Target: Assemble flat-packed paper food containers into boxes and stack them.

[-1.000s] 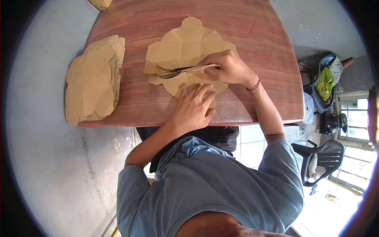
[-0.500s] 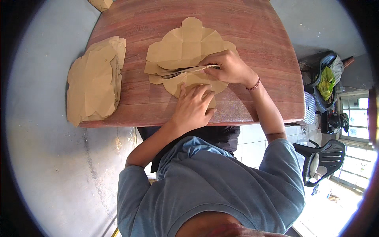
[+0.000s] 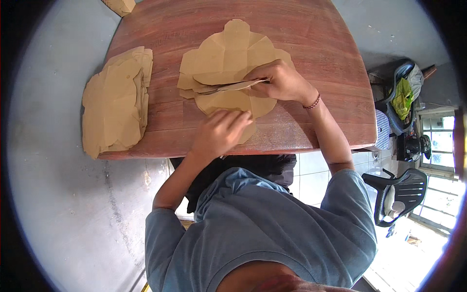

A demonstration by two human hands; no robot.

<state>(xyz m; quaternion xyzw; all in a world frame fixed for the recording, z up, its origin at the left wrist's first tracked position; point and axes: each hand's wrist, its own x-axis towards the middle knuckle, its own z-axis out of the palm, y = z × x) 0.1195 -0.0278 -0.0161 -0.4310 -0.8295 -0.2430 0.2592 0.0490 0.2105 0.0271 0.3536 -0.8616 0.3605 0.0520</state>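
Observation:
Brown creased cardboard sheets (image 3: 224, 53) with scalloped edges and flaps lie in front of me at the middle of the table. My right hand (image 3: 282, 82) pinches the right end of several raised cardboard edges, which stand up in a thin bundle across the middle. Closer to me, my left hand (image 3: 221, 134) is closed, its fingers bent together over the near cardboard sheet (image 3: 226, 100). The thumb is hidden, and the hand is slightly blurred. A flap of that sheet shows just right of the left fingers.
A stack of similar cardboard pieces (image 3: 114, 104) sits at the table's left edge, by the grey wall (image 3: 53, 136). Another cardboard item (image 3: 120, 6) is at the far left corner. Right of the reddish wooden table (image 3: 321, 53) stand dark plastic chairs (image 3: 406, 194).
My left hand has drawn left and toward me, its fingers curling in. The near sheet and its flap have shifted the same way. My right hand keeps its hold on the raised edges.

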